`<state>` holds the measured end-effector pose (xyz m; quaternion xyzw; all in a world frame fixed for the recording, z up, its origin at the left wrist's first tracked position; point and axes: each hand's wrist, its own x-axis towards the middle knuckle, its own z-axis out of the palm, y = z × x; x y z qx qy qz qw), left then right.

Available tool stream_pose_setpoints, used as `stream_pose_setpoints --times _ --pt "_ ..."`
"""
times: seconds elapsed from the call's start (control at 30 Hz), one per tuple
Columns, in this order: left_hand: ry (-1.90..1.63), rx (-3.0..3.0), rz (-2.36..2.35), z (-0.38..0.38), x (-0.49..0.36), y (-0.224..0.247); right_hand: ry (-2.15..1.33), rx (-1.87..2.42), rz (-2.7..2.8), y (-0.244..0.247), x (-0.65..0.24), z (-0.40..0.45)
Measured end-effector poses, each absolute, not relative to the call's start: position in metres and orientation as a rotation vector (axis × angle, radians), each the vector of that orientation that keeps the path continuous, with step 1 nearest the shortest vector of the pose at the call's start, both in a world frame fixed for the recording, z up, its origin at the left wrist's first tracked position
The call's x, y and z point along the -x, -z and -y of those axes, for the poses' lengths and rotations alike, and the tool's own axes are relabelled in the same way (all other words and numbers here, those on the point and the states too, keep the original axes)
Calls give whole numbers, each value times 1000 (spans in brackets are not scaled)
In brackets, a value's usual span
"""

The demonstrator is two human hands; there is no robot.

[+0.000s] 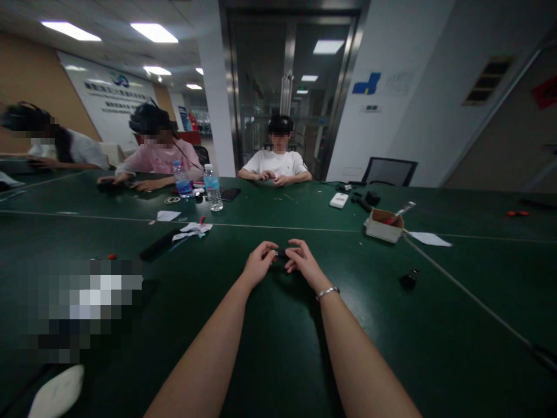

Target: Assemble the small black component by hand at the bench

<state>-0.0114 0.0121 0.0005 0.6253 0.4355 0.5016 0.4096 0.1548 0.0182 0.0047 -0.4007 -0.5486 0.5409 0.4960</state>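
Over the green table [278, 325], both my arms reach forward. Between my hands is a small dark stick-like object [281, 253] with a pale end, too small to make out its kind. My left hand [260, 262] pinches the pale end between thumb and fingertips. My right hand [304, 261], with a silver bangle [327, 293] at the wrist, has its thumb and fingers closed about the dark end. Fingers cover part of the object.
An open box [384, 230] with a tool in it and a black clip-like item [409, 278] lie to the right. Water bottles [213, 188], papers [191, 231] and a dark rod [162, 245] lie to the left. Three people [275, 159] sit across the table.
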Motion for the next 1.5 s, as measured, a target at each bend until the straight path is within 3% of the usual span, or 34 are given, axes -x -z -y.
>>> stream_pose_setpoints --times 1.5 --pt "-1276 -1562 -1125 -15 13 4 -1327 990 1371 -5 -156 -18"
